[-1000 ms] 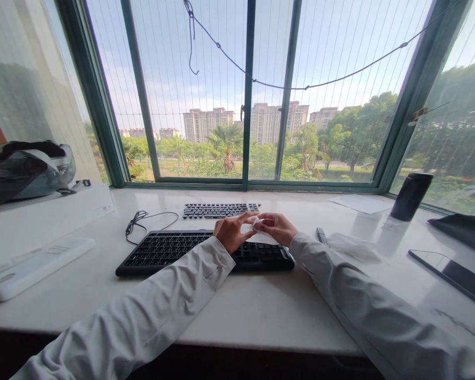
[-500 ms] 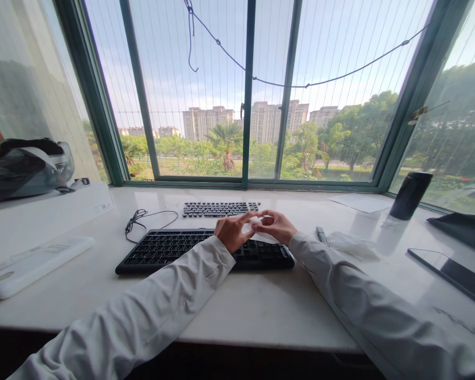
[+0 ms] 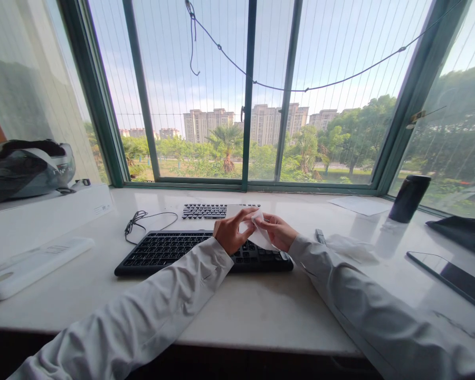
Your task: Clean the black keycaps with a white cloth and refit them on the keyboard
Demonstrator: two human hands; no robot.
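Both hands meet above the right part of a black keyboard (image 3: 168, 250). A thin white tissue (image 3: 263, 238) is pinched between them, and its loose end hangs down over the keys. My left hand (image 3: 230, 232) grips the tissue with bent fingers and thumb. From the other side, my right hand (image 3: 280, 231) pinches it with the fingertips. Whether something small lies inside the folds I cannot tell. Behind the keyboard, rows of loose black keycaps (image 3: 203, 211) lie on the white tabletop (image 3: 217, 311), partly hidden by the tissue and my left hand.
A coiled black cable (image 3: 136, 224) lies behind the keyboard. To the right are a small dark tool (image 3: 320, 236), crumpled clear plastic (image 3: 352, 248), a black cylinder (image 3: 409, 199), a paper sheet (image 3: 358, 205) and a dark tablet (image 3: 455, 277). A white box (image 3: 87, 203) stands left.
The tissue has been shifted in my fingers: its folded top now stands up between them and more of it hangs down. My right fingers have turned slightly. The keyboard has stayed in place.
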